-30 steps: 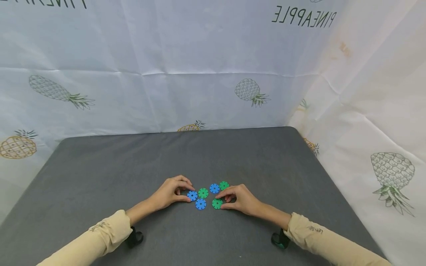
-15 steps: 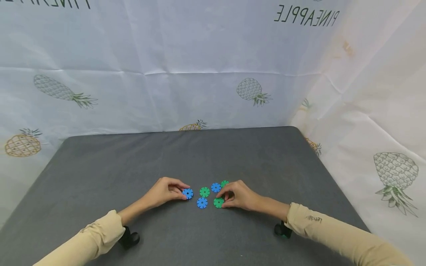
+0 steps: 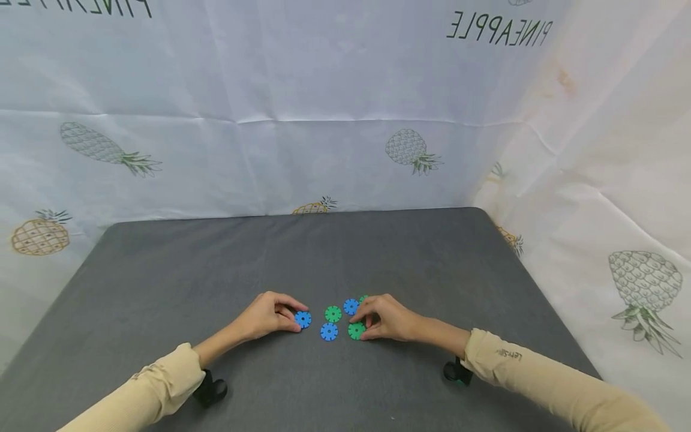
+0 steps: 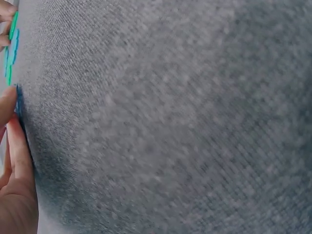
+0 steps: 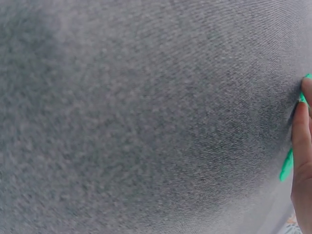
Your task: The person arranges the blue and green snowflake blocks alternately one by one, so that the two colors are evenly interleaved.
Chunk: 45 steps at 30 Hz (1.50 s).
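Observation:
My left hand pinches a blue notched plastic disc between thumb and fingers, close to the tabletop; in the left wrist view this disc shows edge-on at the fingertips. A green notched disc is held by its edge in my right hand, thumb on the near side and a finger on the far side. Between the hands lie another green disc and, just below it, a blue disc. Behind the right fingers are a blue disc and a green one, partly hidden.
The discs lie on a dark grey cloth-covered table. A white curtain printed with pineapples hangs along its back and right edges. Both wrists carry a black strapped device, one of them a left wrist camera.
My left hand has drawn its blue disc leftward, away from the green and blue discs it was beside. The right hand stays at its green disc and now covers more of the rear green one.

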Available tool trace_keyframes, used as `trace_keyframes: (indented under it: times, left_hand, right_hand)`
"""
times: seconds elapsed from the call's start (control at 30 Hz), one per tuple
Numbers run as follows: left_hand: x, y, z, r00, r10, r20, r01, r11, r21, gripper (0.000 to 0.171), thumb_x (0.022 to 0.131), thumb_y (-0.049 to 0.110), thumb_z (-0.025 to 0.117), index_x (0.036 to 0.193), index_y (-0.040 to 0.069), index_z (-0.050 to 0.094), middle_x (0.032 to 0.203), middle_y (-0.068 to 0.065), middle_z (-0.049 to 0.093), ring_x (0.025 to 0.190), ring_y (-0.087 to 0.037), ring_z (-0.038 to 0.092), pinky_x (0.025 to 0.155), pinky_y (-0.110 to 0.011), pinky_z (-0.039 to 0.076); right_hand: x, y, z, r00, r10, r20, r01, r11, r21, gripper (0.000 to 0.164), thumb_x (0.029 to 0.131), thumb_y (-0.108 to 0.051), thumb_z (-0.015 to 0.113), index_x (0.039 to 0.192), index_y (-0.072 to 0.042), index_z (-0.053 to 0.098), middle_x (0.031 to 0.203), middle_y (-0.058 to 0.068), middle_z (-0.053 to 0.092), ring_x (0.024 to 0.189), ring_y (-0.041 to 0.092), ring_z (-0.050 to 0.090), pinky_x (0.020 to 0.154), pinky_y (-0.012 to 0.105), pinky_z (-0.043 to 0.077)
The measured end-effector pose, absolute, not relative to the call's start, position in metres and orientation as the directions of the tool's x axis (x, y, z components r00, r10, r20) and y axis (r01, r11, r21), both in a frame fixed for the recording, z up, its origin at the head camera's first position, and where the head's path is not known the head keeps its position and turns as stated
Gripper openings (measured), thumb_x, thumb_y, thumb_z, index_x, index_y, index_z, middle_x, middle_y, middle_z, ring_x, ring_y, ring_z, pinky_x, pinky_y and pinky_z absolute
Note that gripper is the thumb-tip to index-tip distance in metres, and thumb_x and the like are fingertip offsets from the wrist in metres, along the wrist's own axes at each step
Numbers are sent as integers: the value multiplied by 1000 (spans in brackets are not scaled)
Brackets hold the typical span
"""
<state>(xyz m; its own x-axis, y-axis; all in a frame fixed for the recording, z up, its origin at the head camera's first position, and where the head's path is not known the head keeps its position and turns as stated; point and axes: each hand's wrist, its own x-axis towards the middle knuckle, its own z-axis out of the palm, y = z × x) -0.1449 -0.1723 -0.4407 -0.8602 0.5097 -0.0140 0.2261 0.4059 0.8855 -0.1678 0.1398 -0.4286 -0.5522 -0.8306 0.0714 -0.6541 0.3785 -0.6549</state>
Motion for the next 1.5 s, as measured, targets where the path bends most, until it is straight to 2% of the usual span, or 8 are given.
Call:
trace_keyframes:
  times: [0.43, 0.83, 1.17, 1.5]
  left_hand:
    - [-147, -172, -435, -848, 529, -17, 209, 363, 908, 33, 77, 6, 79, 107, -4, 71, 80, -8, 71, 73, -14, 68, 67, -24, 54]
    - [-149, -174, -437, -857, 516, 11, 223, 352, 909, 32, 78, 9, 79, 107, -2, 71, 80, -5, 71, 71, -9, 66, 65, -24, 53]
    - [-149, -178, -441, -863, 506, 1, 108, 182, 977, 34, 82, 1, 74, 112, -12, 66, 91, -21, 70, 78, -9, 68, 70, -24, 55]
    - [-152, -180, -443, -893, 451, 3, 75, 141, 987, 38, 82, 4, 74, 116, -11, 64, 97, -23, 69, 83, -10, 68, 74, -29, 55]
  right_hand:
    - [-166, 140, -427, -586, -805, 91, -658, 407, -634, 26, 76, -10, 82, 100, -5, 74, 87, 1, 64, 71, 7, 57, 61, 14, 48]
    - [-161, 137, -424, -614, -782, 107, -683, 458, -569, 24, 75, -10, 83, 98, -5, 76, 84, 1, 64, 70, 7, 56, 60, 14, 46]
    - [-163, 139, -426, -611, -784, 109, -682, 451, -576, 24, 75, -12, 83, 97, -7, 76, 85, 0, 66, 70, 7, 56, 60, 15, 46]
    - [-161, 139, -428, -603, -787, 133, -687, 427, -589, 24, 75, -11, 83, 97, -6, 76, 85, 2, 66, 70, 7, 58, 61, 14, 47]
